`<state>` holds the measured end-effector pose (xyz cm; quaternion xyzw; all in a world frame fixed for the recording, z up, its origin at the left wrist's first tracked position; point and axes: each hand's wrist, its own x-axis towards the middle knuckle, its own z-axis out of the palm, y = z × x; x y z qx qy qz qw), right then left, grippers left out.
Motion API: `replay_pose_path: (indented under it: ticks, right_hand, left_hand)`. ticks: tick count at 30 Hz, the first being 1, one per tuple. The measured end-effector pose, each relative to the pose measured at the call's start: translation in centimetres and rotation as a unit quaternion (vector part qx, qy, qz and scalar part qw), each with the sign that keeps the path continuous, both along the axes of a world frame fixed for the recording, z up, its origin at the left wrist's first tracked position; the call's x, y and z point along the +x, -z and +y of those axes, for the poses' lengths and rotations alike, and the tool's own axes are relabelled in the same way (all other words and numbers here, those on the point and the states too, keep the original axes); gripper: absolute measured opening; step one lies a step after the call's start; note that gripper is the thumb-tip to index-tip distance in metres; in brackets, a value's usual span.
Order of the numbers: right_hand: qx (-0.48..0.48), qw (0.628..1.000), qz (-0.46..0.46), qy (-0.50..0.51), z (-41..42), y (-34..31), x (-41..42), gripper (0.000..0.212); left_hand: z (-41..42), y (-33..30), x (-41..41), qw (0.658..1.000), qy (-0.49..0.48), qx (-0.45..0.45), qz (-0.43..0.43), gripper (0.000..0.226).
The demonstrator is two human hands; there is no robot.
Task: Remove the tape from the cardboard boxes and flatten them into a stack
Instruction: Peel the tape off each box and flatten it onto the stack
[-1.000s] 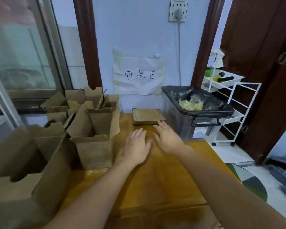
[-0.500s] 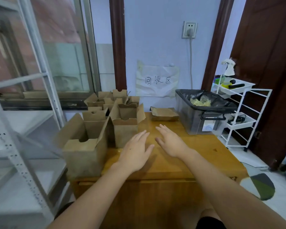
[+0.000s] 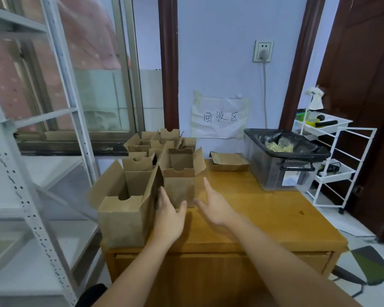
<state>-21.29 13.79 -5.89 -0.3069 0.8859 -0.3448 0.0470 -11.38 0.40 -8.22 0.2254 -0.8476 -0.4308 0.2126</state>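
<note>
I read three handwritten characters, 回收区, on the creased paper sheet [image 3: 219,117] taped to the wall. The white label [image 3: 291,180] on the bin [image 3: 273,171] is too blurred to read.

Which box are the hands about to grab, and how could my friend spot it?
Find the wooden table under the paper sign. Open cardboard boxes crowd its left side. It's the small upright box right between the left hand and right hand, nearest the table's bare middle, narrower than the big box on its left.
</note>
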Motion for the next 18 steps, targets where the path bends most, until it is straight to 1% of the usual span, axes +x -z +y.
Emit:
replay_pose_path:
  ticks: [2, 4, 8, 10, 13, 15, 17, 18]
  right_hand:
    - [-0.013, 1.000, -0.021, -0.008, -0.8, 0.7, -0.6, 0.091]
    - [-0.020, 0.999, -0.029, -0.018, -1.4, 1.1, -1.1, 0.094]
    - [-0.064, 0.995, -0.064, -0.044, -2.1, 1.6, -1.4, 0.092]
    - [-0.093, 0.992, -0.077, -0.038, -2.0, 1.8, -1.5, 0.090]
    - [-0.120, 0.990, -0.071, -0.011, -0.7, 2.1, -1.3, 0.090]
    - [-0.105, 0.993, -0.044, 0.019, 0.8, 2.5, -1.1, 0.089]
    - [-0.039, 0.994, 0.043, 0.091, 2.9, 3.0, -0.9, 0.083]
    - [-0.014, 0.988, 0.090, 0.128, 4.0, 3.2, -0.7, 0.080]
  left_hand:
    - [-0.7, 0.1, -1.0, 0.999, -0.003, 0.036, 0.015, 0.091]
    - [-1.3, 0.1, -1.9, 0.998, 0.000, 0.051, 0.021, 0.089]
    - [-1.8, 0.8, -3.1, 0.998, 0.020, 0.051, 0.041, 0.083]
    - [-1.5, 1.2, -3.2, 0.998, 0.025, 0.046, 0.045, 0.081]
    - [-0.6, 2.0, -3.2, 0.996, 0.046, 0.042, 0.060, 0.080]
    - [0.4, 2.3, -3.1, 0.995, 0.064, 0.041, 0.062, 0.077]
    - [1.9, 2.3, -2.9, 0.994, 0.086, 0.037, 0.059, 0.073]
    - [2.7, 2.3, -2.9, 0.993, 0.097, 0.037, 0.059, 0.072]
